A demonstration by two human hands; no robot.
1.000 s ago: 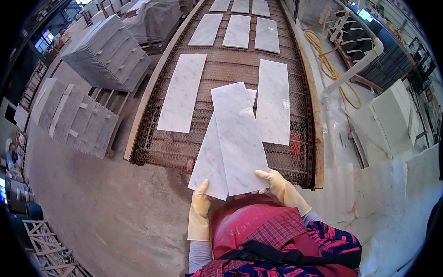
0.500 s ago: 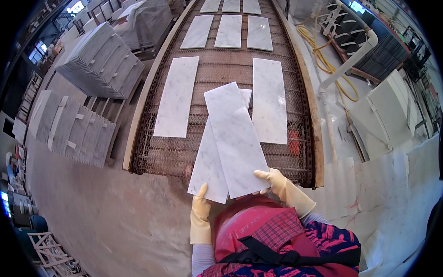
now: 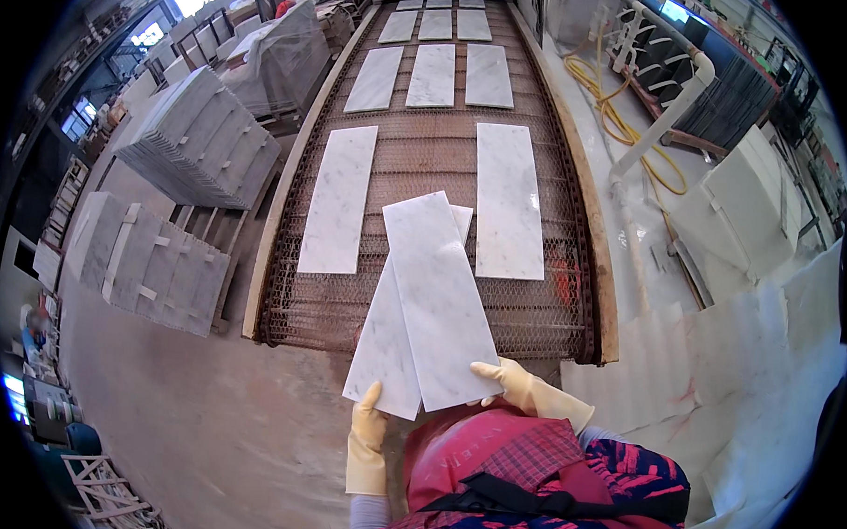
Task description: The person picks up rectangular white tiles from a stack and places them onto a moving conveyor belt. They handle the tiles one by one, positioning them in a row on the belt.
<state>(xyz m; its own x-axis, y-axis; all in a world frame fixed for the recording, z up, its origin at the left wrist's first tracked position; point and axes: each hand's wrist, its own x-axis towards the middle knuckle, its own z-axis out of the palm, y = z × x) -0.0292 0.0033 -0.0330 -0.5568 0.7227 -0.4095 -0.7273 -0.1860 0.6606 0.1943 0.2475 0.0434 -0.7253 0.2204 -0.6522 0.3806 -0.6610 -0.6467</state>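
Two long white marble tiles with grey veining lie crossed over each other in front of me, above the near end of a mesh conveyor [image 3: 412, 334]. My left hand [image 3: 368, 429], in a cream rubber glove, grips the near left corner of the lower tile [image 3: 375, 361], thumb on top. The upper tile [image 3: 445, 307] slants across it and hides much of its surface. At the upper tile's near right corner, my gloved right hand [image 3: 511, 381] is closed with the thumb on top. Its other fingers are hidden beneath.
On the belt lie a left tile [image 3: 340, 201], a right tile [image 3: 510, 202] and rows of others beyond. Stacked slabs [image 3: 199, 140] stand on pallets at left. To the right are a white pipe [image 3: 666, 119], a yellow hose [image 3: 615, 122] and pale sheeting [image 3: 718, 368].
Both hands and the crossed tiles sit slightly lower and further left in the picture. The belt and its tiles also appear lower. Each hand keeps its grip.
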